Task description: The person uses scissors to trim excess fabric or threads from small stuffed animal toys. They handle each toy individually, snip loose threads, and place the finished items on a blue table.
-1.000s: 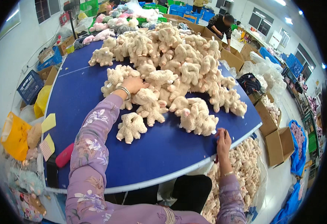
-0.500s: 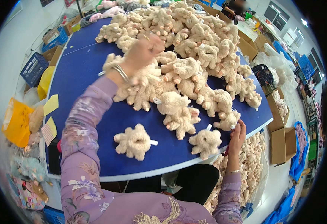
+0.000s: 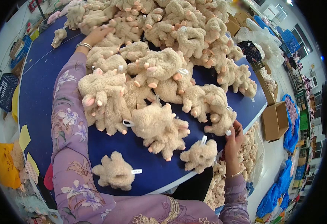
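Note:
My left hand (image 3: pixel 99 34) reaches out to the far left of the heap of cream plush toys (image 3: pixel 193 41), its fingers stretched over the toys and partly lost in the fur. My right hand (image 3: pixel 234 141) is at the table's right front edge with curled fingers. A red sliver shows by its palm, too little to name. Its fingertips are close to the white tag of a cream plush toy (image 3: pixel 223 122). Two toys, a left one (image 3: pixel 114 171) and a right one (image 3: pixel 200 155), lie apart near the front edge, each with a white label.
Everything lies on a blue tabletop (image 3: pixel 40 82). A lone small plush toy (image 3: pixel 59 37) sits at the far left. More plush toys (image 3: pixel 217 183) fill a bag below the right edge. Cardboard boxes (image 3: pixel 273 121) and blue sheeting (image 3: pixel 277 192) stand right; a yellow-orange bag (image 3: pixel 6 164) hangs left.
My left hand has moved farther out and left across the heap, and toys there are blurred. The view has shifted nearer the table. My right hand stays by the edge.

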### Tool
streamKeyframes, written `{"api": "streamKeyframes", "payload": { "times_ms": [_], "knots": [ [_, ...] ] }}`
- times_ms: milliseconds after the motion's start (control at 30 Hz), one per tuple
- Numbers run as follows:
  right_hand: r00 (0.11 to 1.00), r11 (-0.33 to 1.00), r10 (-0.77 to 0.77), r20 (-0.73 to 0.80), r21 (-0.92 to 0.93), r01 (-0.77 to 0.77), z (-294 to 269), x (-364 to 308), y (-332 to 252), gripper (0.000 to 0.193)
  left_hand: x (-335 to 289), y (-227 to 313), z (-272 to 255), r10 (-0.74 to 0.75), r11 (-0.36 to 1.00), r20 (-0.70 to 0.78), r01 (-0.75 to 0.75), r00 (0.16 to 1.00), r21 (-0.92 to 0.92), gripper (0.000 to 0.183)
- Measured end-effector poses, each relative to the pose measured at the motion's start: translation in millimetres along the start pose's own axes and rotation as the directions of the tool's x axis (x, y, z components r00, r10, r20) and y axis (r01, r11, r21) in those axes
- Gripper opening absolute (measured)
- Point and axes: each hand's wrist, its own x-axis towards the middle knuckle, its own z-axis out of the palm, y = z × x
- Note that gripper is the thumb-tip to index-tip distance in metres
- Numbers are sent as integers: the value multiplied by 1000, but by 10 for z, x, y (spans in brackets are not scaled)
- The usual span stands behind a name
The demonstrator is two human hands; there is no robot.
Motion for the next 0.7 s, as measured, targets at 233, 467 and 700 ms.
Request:
{"api": "streamKeyframes", "payload": {
  "times_ms": [233,467,700],
  "knots": [
    [989,986,-148,19,-78,149,63,88,38,27,-571,943,-44,153,961,212,-195,965,193,60],
    [986,987,-127,-104,84,136,68,136,152,34,-1490,1945,-398,586,750,0,-543,810,379,56],
    [845,755,-486,224,-379,535,-185,-386,157,33,-3472,3123,28,642,766,96,-639,760,-67,38]
  ]
}}
